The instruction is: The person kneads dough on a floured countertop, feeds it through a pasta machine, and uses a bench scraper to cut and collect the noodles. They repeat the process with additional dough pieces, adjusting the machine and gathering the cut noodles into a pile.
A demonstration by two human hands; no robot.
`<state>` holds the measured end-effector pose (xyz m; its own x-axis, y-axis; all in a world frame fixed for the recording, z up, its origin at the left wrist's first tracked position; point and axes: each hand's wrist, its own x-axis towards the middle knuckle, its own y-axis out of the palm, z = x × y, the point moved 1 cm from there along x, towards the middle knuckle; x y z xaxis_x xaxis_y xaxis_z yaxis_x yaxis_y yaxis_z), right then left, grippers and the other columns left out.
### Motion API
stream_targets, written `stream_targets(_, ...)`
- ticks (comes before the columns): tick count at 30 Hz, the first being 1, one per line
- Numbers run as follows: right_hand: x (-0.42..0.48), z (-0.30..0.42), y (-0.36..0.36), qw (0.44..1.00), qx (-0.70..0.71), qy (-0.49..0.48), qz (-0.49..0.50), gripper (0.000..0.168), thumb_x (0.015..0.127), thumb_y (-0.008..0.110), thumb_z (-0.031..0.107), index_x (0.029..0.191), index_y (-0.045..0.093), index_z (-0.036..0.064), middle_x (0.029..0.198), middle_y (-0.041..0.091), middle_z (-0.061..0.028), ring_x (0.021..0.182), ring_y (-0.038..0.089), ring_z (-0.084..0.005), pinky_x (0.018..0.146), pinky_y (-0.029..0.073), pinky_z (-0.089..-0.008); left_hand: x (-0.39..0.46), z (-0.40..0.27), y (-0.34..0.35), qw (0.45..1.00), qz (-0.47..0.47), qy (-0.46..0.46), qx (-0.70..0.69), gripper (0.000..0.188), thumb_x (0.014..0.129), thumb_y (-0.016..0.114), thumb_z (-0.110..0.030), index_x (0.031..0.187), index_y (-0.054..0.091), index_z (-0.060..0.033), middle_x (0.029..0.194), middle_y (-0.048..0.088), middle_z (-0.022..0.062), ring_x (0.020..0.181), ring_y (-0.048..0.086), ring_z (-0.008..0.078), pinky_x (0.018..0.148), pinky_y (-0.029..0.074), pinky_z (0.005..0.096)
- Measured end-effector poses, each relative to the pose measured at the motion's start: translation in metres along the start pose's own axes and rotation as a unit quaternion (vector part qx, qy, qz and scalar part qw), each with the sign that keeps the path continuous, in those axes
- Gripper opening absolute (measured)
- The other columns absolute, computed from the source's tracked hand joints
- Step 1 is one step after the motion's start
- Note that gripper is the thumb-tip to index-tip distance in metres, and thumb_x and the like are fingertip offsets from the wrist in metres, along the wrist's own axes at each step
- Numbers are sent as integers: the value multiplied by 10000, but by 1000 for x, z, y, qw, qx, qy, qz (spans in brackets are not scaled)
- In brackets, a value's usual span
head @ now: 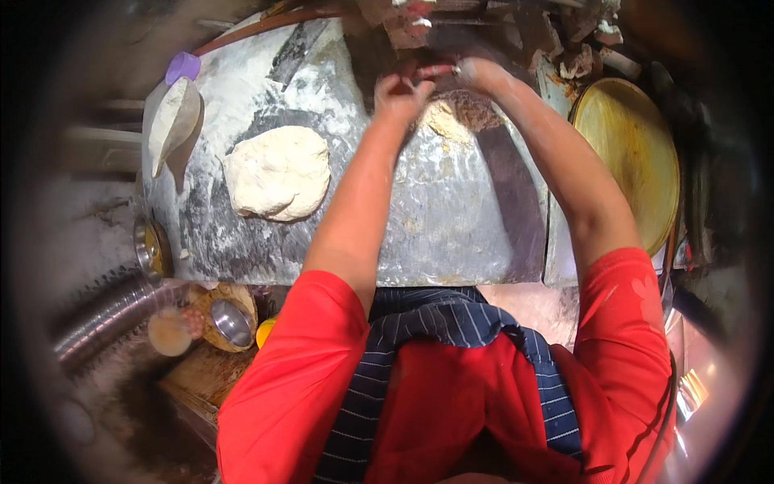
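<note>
Both my hands are stretched to the far side of a floured metal-looking work surface (447, 224). My left hand (404, 97) is blurred, with its fingers in shadow beside a small reddish object (434, 71). My right hand (478, 74) is at the other end of that object; the blur hides how each hand holds it. Just below the hands lies a crumbly pale heap (446, 121), with a brown heap (478, 112) beside it. A large lump of dough (278, 172) rests on the flour left of my left forearm.
A flour-covered scoop-like piece (175, 124) and a purple cup (182, 66) are at the left edge. To the right is a large round metal tray (629, 163). Below left are a steel bowl (231, 322) and a wooden board (208, 375). Cluttered objects line the far side.
</note>
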<state>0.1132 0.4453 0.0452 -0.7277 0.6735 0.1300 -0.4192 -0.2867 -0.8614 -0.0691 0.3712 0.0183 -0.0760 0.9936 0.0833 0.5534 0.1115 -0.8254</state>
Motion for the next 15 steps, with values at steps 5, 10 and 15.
stream_targets(5, 3, -12, 12, 995, -27, 75, 67, 194, 766, 593, 134, 943, 648, 76, 866, 652, -162, 802, 617, -361, 690, 487, -400, -7, -20, -6, 1000, -14, 12, 22, 198, 743, 566, -146, 912, 670, -146, 977, 666, 38, 894, 621, 244, 739, 507, 336)
stream_targets(10, -57, 21, -14, 998, 65, -11, 16, 187, 694, 657, 166, 861, 629, 85, 813, 639, -144, 790, 608, -361, 664, 479, -407, -64, -49, 11, 986, -108, 116, -50, 131, 680, 640, -120, 799, 677, -158, 820, 632, 67, 807, 610, 303, 720, 501, 422)
stream_targets(15, -23, 25, -17, 987, 78, -136, -42, 197, 685, 671, 132, 865, 627, 68, 858, 641, -139, 814, 608, -353, 704, 485, -405, -54, -38, -14, 983, -130, 84, -104, 238, 655, 613, -41, 857, 692, -139, 863, 645, 80, 809, 610, 295, 763, 492, 402)
